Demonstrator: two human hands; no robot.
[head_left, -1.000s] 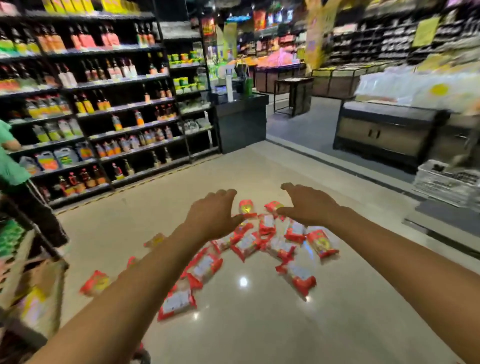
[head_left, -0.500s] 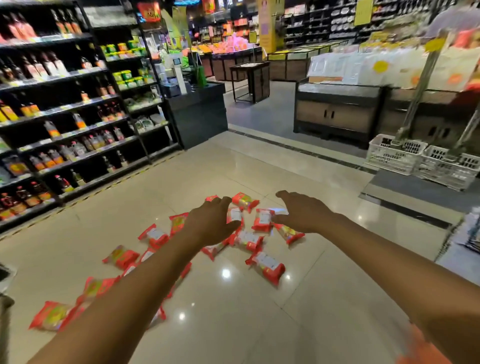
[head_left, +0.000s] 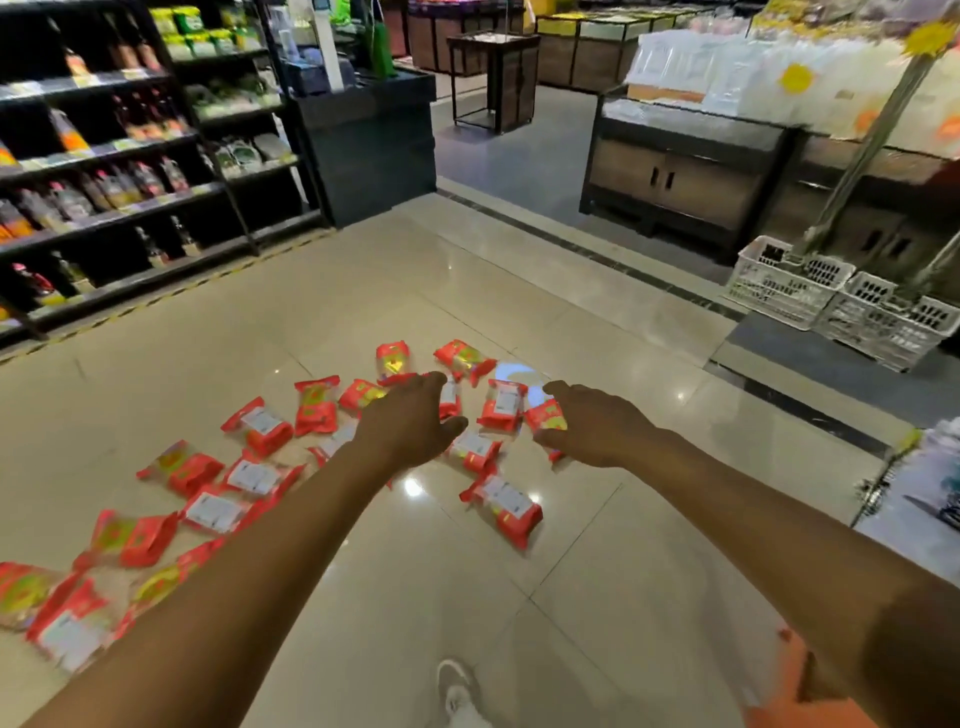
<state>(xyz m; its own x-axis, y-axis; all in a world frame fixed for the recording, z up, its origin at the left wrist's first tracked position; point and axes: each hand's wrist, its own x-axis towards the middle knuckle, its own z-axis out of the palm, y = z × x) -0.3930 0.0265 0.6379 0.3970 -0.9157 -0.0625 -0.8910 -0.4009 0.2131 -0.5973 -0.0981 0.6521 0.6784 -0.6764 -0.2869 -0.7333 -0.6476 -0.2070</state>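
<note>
Left hand (head_left: 410, 423) above red packets (head_left: 506, 405) on floor (head_left: 571, 597), grip released. Right hand (head_left: 597, 426) at packets' right edge, grip seemingly released, possibly touching one.

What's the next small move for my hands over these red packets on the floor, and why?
Probably lower both hands and sweep inward to bunch the nearest packets. The left hand and right hand are spread open just above the red packets scattered on the floor, apparently gripping nothing. The middle packet lies between them, so closing in should gather several at once.
</note>
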